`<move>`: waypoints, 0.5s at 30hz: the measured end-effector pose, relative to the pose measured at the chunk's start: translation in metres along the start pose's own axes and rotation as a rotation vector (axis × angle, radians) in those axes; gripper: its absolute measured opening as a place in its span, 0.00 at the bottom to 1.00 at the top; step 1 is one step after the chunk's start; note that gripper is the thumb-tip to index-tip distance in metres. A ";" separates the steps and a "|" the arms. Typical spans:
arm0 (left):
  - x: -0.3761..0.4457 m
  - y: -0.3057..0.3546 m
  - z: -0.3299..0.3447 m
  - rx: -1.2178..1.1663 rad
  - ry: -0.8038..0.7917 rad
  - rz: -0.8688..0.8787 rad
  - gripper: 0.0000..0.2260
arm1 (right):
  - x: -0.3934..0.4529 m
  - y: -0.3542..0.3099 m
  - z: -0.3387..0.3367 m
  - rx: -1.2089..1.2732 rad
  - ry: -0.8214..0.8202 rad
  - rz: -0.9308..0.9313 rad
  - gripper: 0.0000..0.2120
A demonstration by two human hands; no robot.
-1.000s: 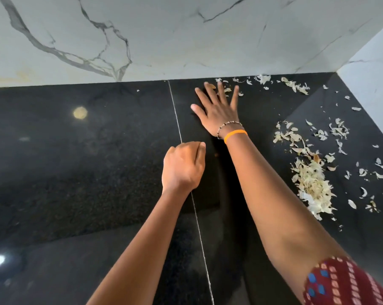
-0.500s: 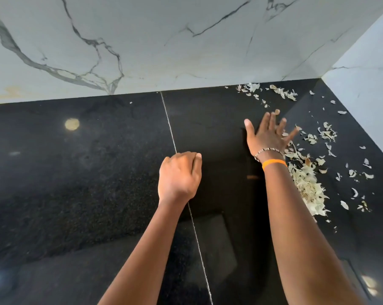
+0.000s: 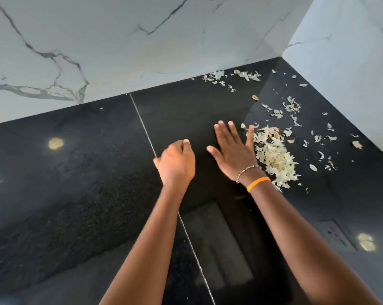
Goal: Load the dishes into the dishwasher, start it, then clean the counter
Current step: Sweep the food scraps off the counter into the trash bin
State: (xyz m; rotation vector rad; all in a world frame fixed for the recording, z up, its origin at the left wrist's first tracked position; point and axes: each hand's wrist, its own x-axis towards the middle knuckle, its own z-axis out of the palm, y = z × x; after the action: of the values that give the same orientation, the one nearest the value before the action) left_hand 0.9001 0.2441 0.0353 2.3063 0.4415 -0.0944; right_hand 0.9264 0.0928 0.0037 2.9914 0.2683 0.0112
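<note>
Two hands [image 3: 208,159], one peel pile [image 3: 274,157], one black counter [image 3: 76,194], two wristbands [image 3: 254,178].

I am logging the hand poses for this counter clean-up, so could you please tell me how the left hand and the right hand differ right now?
The left hand is curled into a fist; the right hand is spread with straight fingers. The left hand sits by the counter's seam, away from the peelings; the right hand's outer edge lies against the pile of peelings. Only the right wrist wears an orange band and a beaded bracelet. Both are over the black counter.
</note>
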 end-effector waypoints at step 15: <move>-0.042 0.020 0.073 0.329 0.067 0.515 0.16 | -0.147 0.043 -0.004 0.149 -0.098 -0.276 0.33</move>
State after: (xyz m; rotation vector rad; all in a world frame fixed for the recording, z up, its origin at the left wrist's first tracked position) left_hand 0.8725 0.1673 0.0059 2.6787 -0.1590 0.1772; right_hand 0.7895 0.0254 0.0144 3.0596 0.6951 -0.1914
